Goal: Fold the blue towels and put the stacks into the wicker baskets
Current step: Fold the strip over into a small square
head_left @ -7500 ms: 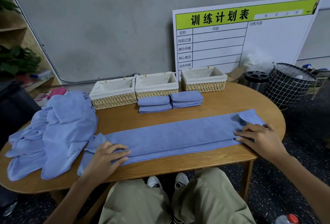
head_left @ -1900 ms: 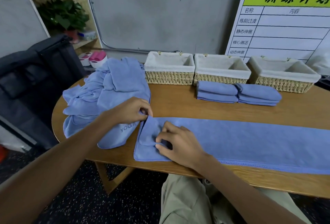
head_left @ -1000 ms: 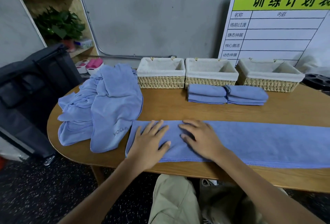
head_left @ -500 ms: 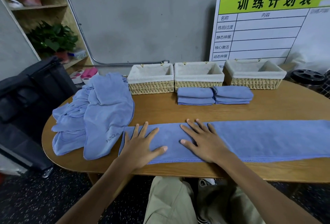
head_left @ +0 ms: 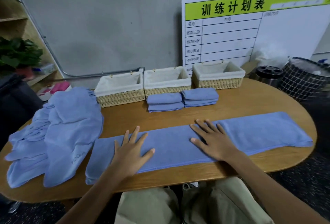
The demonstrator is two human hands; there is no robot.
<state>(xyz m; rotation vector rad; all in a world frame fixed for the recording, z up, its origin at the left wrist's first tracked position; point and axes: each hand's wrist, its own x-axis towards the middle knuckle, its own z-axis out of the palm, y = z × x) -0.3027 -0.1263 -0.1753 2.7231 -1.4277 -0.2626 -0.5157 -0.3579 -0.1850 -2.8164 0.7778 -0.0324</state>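
Fingers of left hand (head_left: pixel 132 152) and right hand (head_left: pixel 217 141) spread flat, pressing long folded blue towel strip (head_left: pixel 178 145) across oval wooden desk (head_left: pixel 241 104), frame centre. Three lined wicker baskets (head_left: pixel 167 82) behind, upper centre.

Whiteboard (head_left: pixel 250 33) at upper right: cut by the right frame edge; small header print blurred, bottom row hidden behind baskets (head_left: pixel 218 79). Plant (head_left: pixel 16 52) and shelf (head_left: pixel 10 20) cut at left edge. Towel pile (head_left: pixel 59 134) lettering illegible. Wire bin (head_left: pixel 307 79) contents indistinct.
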